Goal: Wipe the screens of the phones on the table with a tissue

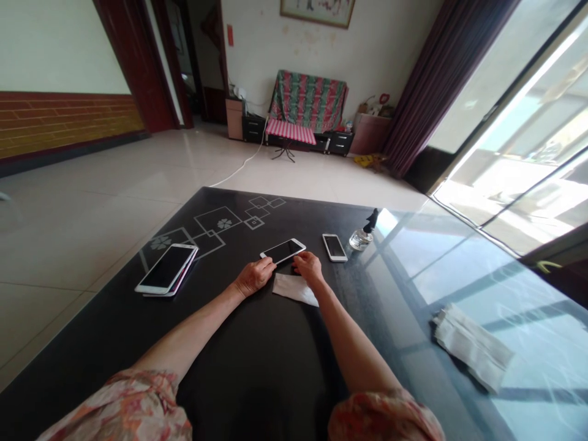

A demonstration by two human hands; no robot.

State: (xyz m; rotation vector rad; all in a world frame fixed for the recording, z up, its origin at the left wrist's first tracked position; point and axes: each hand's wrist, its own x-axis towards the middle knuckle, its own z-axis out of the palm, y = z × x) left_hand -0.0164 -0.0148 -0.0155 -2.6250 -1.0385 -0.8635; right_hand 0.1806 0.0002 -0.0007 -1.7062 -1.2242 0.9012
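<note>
Both my hands rest on a black glass table [257, 367] at the near edge of a white phone [283, 250] lying screen up. My left hand [254, 276] touches the phone's left end with curled fingers. My right hand [308, 268] touches its right end. Between my wrists lies a folded white cloth [294, 288]; whether either hand grips the phone, I cannot tell. A smaller white phone [334, 247] lies just to the right.
Two stacked phones [167, 269] lie at the left table edge. A small clear spray bottle [363, 234] stands right of the small phone. A pile of folded cloths [473, 346] sits at the right. Tiled floor and a covered bench [305, 110] lie beyond.
</note>
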